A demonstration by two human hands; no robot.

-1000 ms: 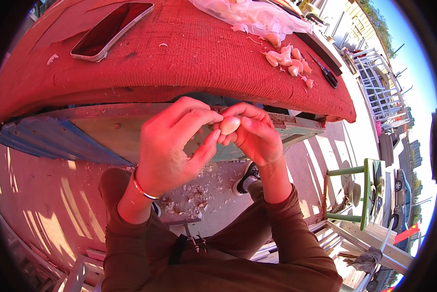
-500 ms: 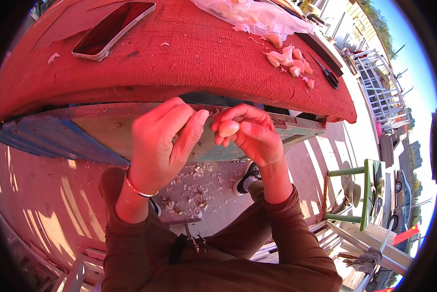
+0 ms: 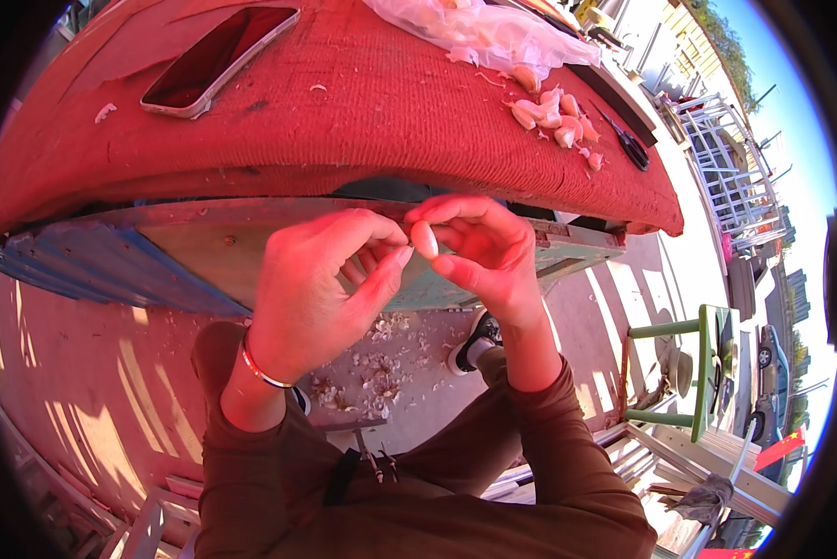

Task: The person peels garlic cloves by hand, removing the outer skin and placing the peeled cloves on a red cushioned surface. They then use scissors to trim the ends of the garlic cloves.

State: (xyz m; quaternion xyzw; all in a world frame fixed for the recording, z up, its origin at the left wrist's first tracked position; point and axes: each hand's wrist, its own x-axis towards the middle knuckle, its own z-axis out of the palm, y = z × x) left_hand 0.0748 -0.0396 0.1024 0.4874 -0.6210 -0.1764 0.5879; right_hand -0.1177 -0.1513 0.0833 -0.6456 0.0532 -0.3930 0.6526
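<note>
Between the fingertips of my right hand a pale garlic clove stands nearly upright, its surface smooth and whitish. My left hand, with a band round the wrist, is pinched together right beside the clove. Whatever its fingertips hold is too small to make out. Both hands are just off the near edge of a table covered in red cloth. Farther back on that cloth lies a small heap of garlic cloves, next to a clear plastic bag with more pale pieces in it.
A phone lies on the cloth at the left. Dark-handled scissors rest right of the cloves. Scattered peel covers the ground between my feet. At the right stands a green-framed stool, near a white metal rack.
My left hand's fingertips have come in from the left to the clove. In my right hand the clove has turned from lying sideways to nearly upright.
</note>
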